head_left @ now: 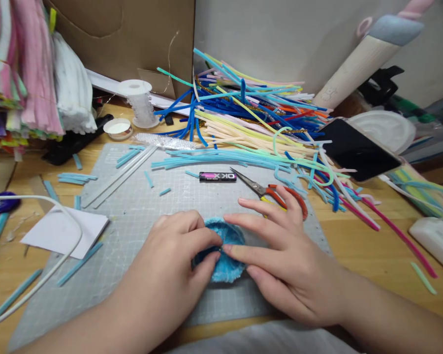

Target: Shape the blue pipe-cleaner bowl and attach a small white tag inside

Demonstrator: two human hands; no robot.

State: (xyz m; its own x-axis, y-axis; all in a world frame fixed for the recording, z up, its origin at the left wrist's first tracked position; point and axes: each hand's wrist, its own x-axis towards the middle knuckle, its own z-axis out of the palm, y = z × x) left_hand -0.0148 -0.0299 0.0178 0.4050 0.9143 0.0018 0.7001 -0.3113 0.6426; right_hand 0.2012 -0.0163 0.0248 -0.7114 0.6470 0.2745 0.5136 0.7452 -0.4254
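Note:
A round, hollow blue pipe-cleaner cup (231,273) with a fuzzy rim sits low on the grey cutting mat, between my hands. At its centre, the thumb and index finger of my left hand (180,250) are pinched together over a tiny bit too small to make out. That hand's other fingers curl at the cup's left side, partly hidden. My right hand (288,260) has its fingers spread; the index fingertip touches the cup's middle and the thumb lies by its right edge. Just beyond are red-handled scissors (256,188) and a black-and-pink battery (217,177).
The cutting mat (121,216) carries cut light-blue pieces and clear sticks (123,174). Behind lies a heap of pipe cleaners (243,113), with a spool (136,103) to its left. A phone (358,147) leans at right; a white cable (74,216) crosses the left side.

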